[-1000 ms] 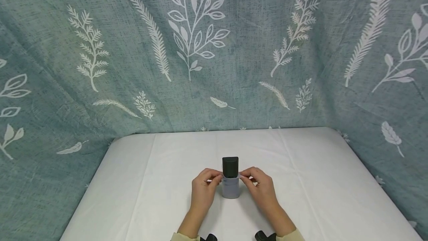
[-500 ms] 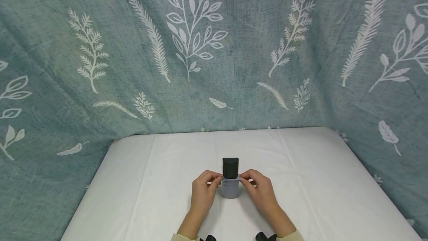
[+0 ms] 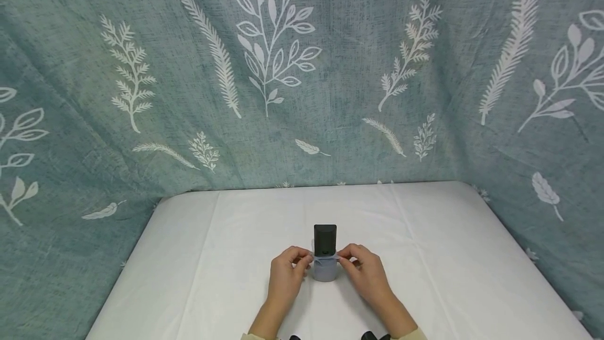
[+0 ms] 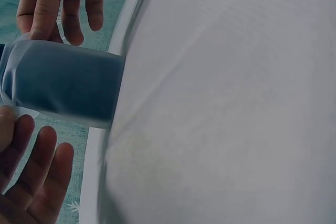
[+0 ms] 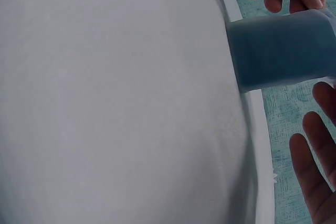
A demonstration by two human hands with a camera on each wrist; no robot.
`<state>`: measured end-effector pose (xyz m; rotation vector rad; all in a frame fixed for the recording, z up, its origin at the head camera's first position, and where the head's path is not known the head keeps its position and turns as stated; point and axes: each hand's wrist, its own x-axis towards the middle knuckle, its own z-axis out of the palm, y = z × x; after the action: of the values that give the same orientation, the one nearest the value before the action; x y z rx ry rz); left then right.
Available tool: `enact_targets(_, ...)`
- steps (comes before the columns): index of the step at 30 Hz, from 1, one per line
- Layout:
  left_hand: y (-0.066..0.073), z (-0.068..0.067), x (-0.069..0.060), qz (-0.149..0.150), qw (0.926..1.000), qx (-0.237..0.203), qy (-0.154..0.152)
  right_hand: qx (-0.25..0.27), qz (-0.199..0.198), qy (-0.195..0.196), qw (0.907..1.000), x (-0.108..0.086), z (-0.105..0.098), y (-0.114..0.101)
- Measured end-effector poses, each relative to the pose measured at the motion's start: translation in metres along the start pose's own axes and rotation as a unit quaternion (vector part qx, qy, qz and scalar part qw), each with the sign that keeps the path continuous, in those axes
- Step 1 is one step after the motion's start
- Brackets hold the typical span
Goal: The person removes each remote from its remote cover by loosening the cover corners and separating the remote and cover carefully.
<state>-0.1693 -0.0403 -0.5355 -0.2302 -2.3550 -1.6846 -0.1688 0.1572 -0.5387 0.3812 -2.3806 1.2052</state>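
Note:
A black block-shaped object (image 3: 325, 239) stands upright on the white table, its upper part bare. Around its lower part sits a frosted translucent sleeve (image 3: 325, 271), rumpled at the rim. My left hand (image 3: 285, 273) pinches the rim's left side between thumb and index finger. On the right side, my right hand (image 3: 368, 271) pinches the same rim. In both wrist views the sleeve (image 4: 68, 80) looks bluish over the dark object, and the other fingers spread away from it. What kind of object the black one is cannot be made out.
The table (image 3: 226, 256) is covered with a white cloth showing fold lines. Behind and at the sides hangs a green curtain (image 3: 349, 77) with white leaf prints. Dark devices (image 3: 375, 336) show near the wrists at the bottom edge.
Both hands have moved slightly down together, and the sleeve's rim sits a little lower on the black object, baring more of it. The head view has shifted slightly.

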Motion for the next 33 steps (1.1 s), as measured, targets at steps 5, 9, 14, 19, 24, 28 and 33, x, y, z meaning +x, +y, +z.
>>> enact_targets(5,-0.0005,-0.0005,-0.0016,0.006,0.9995,0.03,-0.009,-0.018,0.003,-0.009,0.9998,-0.0018,-0.002,-0.0025)
enact_targets(9,-0.0029,-0.0009,-0.0025,0.009,0.9981,0.055,-0.025,-0.043,0.009,-0.018,0.9989,-0.0048,-0.0027,-0.0036)
enact_targets(14,-0.0046,-0.0006,-0.0022,0.022,0.9963,0.071,-0.042,-0.069,-0.004,-0.017,0.9975,-0.0067,-0.0028,-0.0009)
enact_targets(19,-0.0067,-0.001,-0.0031,0.03,0.9928,0.107,-0.044,-0.089,0.003,-0.027,0.9957,-0.0076,-0.0023,0.0005)
enact_targets(24,-0.0075,-0.001,-0.0033,0.012,0.9893,0.134,-0.056,-0.105,0.032,-0.05,0.9926,-0.0075,-0.0044,-0.0009)
enact_targets(28,-0.0077,-0.0016,-0.0035,0.005,0.9854,0.155,-0.071,-0.121,0.061,-0.084,0.9871,-0.0068,-0.0059,-0.0028)
enact_targets(33,-0.0084,-0.002,-0.0038,0.007,0.9827,0.165,-0.083,-0.144,0.081,-0.118,0.9793,-0.005,-0.0057,-0.0038)
